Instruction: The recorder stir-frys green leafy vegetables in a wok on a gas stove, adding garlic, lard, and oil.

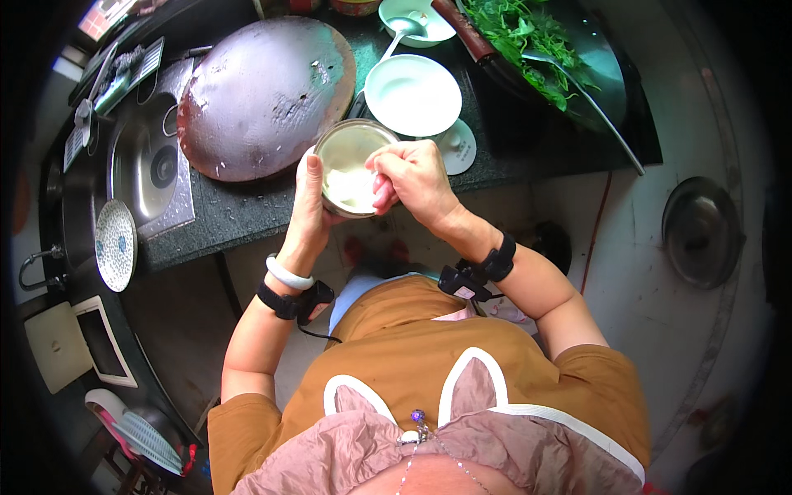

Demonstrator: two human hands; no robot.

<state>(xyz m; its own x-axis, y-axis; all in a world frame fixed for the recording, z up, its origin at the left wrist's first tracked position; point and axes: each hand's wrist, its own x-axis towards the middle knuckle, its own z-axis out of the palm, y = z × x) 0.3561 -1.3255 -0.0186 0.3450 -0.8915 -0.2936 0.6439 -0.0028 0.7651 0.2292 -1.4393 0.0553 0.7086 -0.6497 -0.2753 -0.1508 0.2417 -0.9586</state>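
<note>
My left hand point(311, 201) holds a round clear container point(356, 139) at its left side, the thumb along the rim. Pale, whitish contents point(349, 185) lie in its lower part. My right hand point(417, 179) is closed over the container's right edge, fingers curled; whether it pinches something small is hidden. Just behind the container are a white bowl point(413, 93) and a white lid with a knob point(458, 147). A round wooden chopping board point(266, 99) lies to the left.
A steel sink point(145, 173) is at the left, a patterned oval plate point(116, 245) on its near edge. At the back stand a bowl with a ladle point(406, 28) and, to the right, a wok with leafy greens point(532, 46) and a metal spatula point(594, 105). A dark lid point(703, 232) is at far right.
</note>
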